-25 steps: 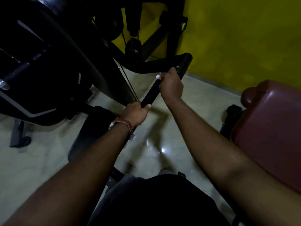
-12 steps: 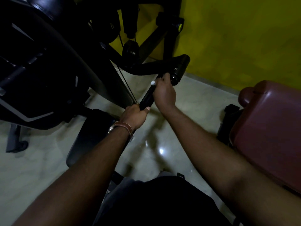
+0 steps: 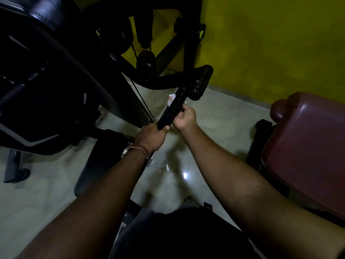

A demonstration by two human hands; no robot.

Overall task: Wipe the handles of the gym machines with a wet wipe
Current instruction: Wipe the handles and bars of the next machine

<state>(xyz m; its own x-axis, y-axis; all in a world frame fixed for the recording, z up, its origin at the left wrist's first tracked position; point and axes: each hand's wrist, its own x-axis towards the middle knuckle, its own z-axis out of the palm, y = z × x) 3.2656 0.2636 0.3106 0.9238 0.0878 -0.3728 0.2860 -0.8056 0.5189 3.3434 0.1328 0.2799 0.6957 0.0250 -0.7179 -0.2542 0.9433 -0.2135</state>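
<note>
The black handle (image 3: 172,109) runs diagonally, rising away from the left hand (image 3: 152,136), which grips its lower end. The right hand (image 3: 184,116) clasps its middle with a white wipe (image 3: 170,99). Below lies glossy pale floor (image 3: 214,118); a yellow wall (image 3: 270,43) stands beyond.

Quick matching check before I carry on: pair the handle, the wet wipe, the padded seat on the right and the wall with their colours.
Things:
1. handle
2. wet wipe
3. padded seat
4. wall

Colours:
A. dark red
B. yellow
C. black
D. white

Pairs: 1-C, 2-D, 3-A, 4-B. The left hand grips the handle's lower end; the right hand holds the wipe around it.
</note>
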